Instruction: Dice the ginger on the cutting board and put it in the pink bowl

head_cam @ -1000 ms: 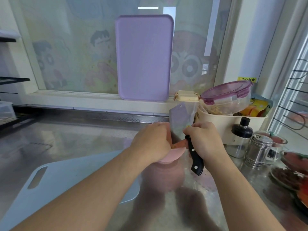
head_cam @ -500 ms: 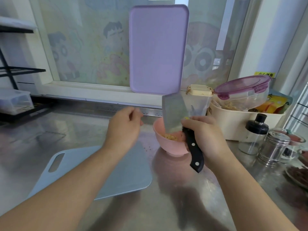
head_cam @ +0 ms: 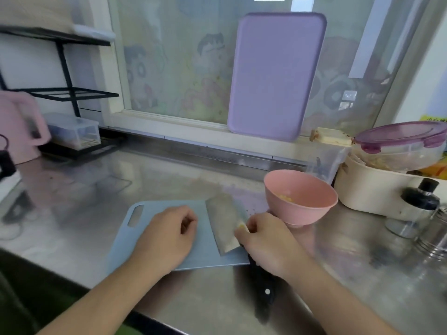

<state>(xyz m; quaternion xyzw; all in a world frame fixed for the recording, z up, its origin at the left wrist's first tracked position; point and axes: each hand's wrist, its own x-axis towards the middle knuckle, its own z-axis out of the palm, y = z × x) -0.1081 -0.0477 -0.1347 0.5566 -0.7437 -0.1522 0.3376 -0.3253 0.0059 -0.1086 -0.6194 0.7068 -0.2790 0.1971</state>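
The pink bowl (head_cam: 300, 201) stands on the steel counter right of the light blue cutting board (head_cam: 169, 209) and holds yellowish diced ginger (head_cam: 286, 198). A cleaver (head_cam: 225, 223) with a black handle lies with its blade flat on the board's right part. My right hand (head_cam: 268, 243) grips the cleaver where blade meets handle; a bit of ginger sticks near my fingertips. My left hand (head_cam: 169, 235) hangs over the board with loosely curled fingers and holds nothing.
A purple board (head_cam: 273, 76) leans on the window behind. At right stand a cream tub (head_cam: 377, 189), a lidded container (head_cam: 401, 146), a black-capped bottle (head_cam: 418, 204) and a steel shaker (head_cam: 435, 233). A pink kettle (head_cam: 17, 126) and black rack (head_cam: 65, 93) stand at left.
The cleaver came away from the pink bowl and down onto the cutting board. My left hand moved from near the bowl back over the board. The view swung left.
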